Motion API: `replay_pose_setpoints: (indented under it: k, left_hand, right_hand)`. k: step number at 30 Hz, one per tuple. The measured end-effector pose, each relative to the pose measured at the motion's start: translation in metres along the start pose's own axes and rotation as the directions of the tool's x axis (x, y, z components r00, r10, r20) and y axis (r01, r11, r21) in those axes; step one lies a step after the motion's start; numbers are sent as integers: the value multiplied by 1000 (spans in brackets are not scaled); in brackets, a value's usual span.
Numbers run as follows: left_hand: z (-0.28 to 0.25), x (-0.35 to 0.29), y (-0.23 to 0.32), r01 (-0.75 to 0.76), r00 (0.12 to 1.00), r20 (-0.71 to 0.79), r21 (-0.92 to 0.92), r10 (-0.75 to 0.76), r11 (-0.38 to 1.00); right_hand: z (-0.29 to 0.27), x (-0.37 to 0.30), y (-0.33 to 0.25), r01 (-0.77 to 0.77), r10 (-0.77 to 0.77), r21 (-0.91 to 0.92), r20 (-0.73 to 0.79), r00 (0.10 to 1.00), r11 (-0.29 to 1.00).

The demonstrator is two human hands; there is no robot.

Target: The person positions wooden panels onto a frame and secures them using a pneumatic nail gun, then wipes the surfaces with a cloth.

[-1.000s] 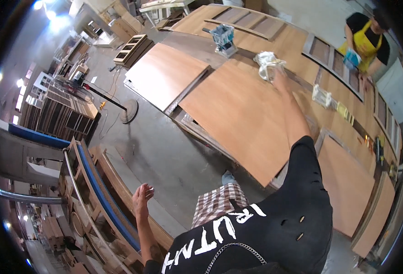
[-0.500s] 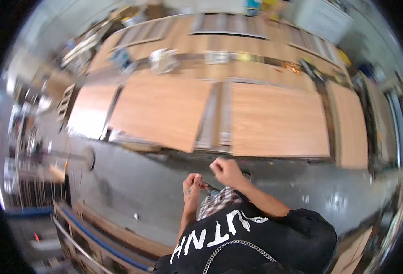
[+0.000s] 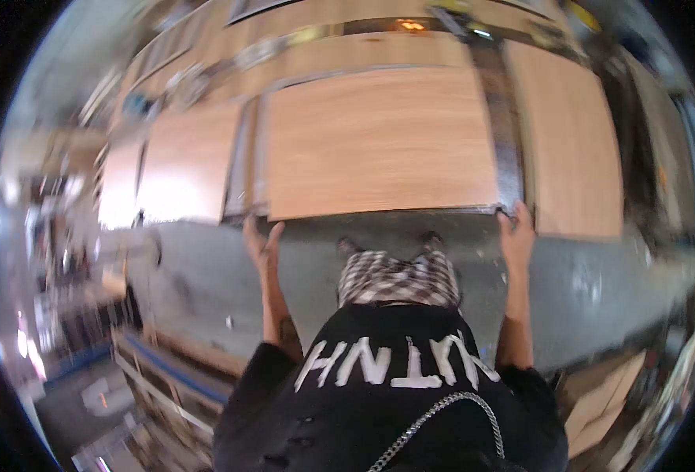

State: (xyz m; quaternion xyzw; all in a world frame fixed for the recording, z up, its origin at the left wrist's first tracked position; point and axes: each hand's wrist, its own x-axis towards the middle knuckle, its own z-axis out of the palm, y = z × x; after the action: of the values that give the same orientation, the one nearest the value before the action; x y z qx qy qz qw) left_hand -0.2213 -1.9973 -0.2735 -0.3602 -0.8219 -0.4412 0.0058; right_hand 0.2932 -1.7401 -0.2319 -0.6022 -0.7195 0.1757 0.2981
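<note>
A wide wood-grain panel (image 3: 383,145) lies flat on the workbench in front of me. My left hand (image 3: 263,242) is by its near left corner, thumb and fingers apart. At the near right corner is my right hand (image 3: 516,228), its thumb and fingers also spread. Neither hand holds anything; whether the fingertips touch the panel I cannot tell. A second wood-grain panel (image 3: 194,161) lies to the left, past a narrow gap. On the right, beyond a dark gap, rests a tall narrow panel (image 3: 571,141).
Grey floor (image 3: 300,275) runs between me and the bench. A wooden rack with a blue rail (image 3: 178,362) stands behind me on the left. Leaning boards (image 3: 662,149) line the right side. Small items, one a lit orange thing (image 3: 411,25), sit along the bench's middle strip.
My hands were close together before my body; now they are spread wide at the panel's near corners. The view has turned right and moved closer to the bench.
</note>
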Motion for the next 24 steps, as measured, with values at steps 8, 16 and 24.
replay_pose_setpoints:
  k: [8,16,24]
  left_hand:
    - [-10,18,-14,134,980,119,205,-161,970]
    - [2,36,-16,253,913,328,13,-243,967]
    - [5,17,-55,342,896,388,-287,-218,895]
  right_hand:
    - [34,8,25,-200,124,302,251,960,932]
    - [27,4,27,-266,178,322,279,944,909]
    - [39,15,23,-181,91,339,267,959,923]
